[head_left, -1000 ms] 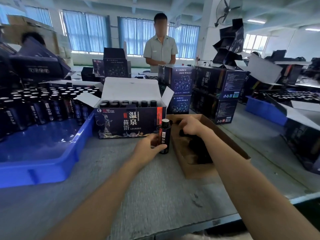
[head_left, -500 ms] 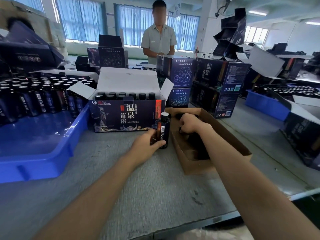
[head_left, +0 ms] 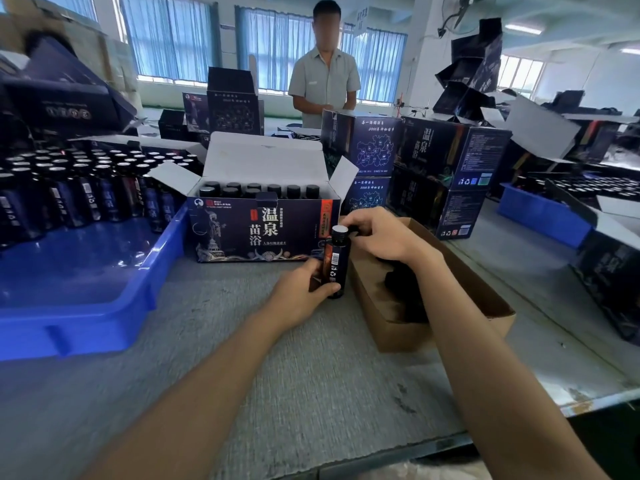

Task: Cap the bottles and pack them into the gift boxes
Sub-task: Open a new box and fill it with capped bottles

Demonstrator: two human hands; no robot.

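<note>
One table point(head_left: 277, 375) carries the open gift box point(head_left: 242, 233), set close behind for loading. Just before it the bottle point(head_left: 336, 261) stands upright, long axis vertical, mouth up; left hand point(head_left: 301, 296) fingers curl round its base to steady it. Right hand point(head_left: 381, 233) fingertips pinch a cap point(head_left: 354, 232) beside the mouth.
</note>
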